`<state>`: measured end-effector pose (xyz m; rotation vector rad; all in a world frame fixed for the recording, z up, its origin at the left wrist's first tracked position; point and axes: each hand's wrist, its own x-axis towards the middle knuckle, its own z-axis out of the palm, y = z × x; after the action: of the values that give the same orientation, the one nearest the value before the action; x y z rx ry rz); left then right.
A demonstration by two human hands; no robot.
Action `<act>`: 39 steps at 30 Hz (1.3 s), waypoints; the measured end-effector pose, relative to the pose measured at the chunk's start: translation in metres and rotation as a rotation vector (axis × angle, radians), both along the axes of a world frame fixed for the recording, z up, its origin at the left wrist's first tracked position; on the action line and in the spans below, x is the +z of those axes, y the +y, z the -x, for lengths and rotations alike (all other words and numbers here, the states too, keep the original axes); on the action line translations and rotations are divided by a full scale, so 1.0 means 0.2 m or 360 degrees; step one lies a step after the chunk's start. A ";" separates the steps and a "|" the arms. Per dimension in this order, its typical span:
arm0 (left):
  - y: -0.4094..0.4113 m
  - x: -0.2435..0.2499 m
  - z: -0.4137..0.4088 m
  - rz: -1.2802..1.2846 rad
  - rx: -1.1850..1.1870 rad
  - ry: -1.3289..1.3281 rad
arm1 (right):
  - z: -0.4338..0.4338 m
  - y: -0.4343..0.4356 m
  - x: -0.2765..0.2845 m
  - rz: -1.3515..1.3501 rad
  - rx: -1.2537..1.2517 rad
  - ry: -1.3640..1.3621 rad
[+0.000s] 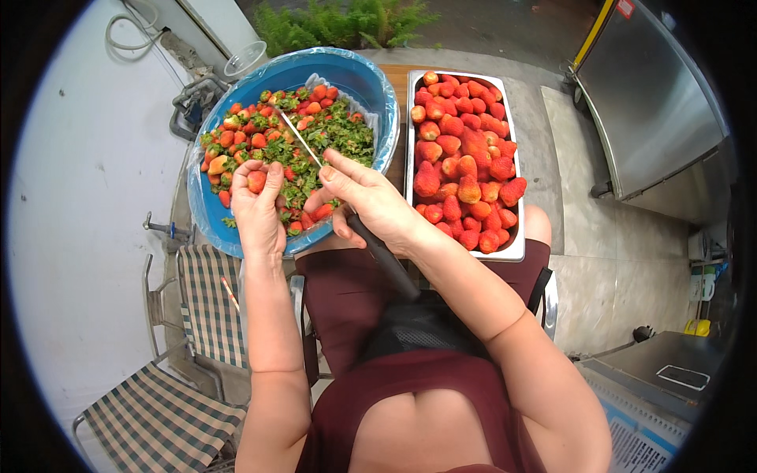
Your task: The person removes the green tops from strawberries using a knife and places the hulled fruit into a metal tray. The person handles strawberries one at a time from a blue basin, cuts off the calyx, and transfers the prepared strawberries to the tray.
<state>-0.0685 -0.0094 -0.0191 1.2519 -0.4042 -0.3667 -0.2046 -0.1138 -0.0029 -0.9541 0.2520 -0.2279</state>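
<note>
My left hand [259, 207] holds a strawberry [256, 181] between thumb and fingers, over the near left part of a blue plastic basin [387, 100] lined with clear plastic. The basin contains strawberries with green tops and a heap of cut leafy tops [337, 133]. In my right hand [372, 198] is a knife with a black handle [381, 254]; its narrow blade [301, 139] points up and left over the basin. Right of the basin, a rectangular stainless steel pan [520, 239] is heaped with red strawberries [461, 142], most showing no leaves.
Basin and pan rest on a wooden surface [395, 75]. A clear plastic container [245, 58] lies beyond the basin's left rim. Checkered folding chairs [162, 408] stand at the left, beside a wall tap [159, 226]. A wheeled metal cabinet [650, 100] stands at the right. Green plants grow beyond.
</note>
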 end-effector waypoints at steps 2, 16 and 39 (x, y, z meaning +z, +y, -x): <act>-0.02 0.03 0.02 -0.0095 0.0052 -0.0131 | 0.01 -0.03 0.00 0.0061 0.0107 -0.0064; -0.56 0.02 0.51 -0.0486 -0.0736 -0.1360 | 0.56 -0.27 0.12 0.0253 -0.0808 -0.0359; -0.08 0.23 -0.13 -0.0573 -0.0271 -0.0757 | 0.44 -0.17 0.07 0.0296 -0.0608 -0.0249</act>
<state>-0.0434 -0.0244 0.0263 1.6658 -0.8842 -0.2900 -0.2931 -0.1483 0.0105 -1.0613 0.2710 -0.6836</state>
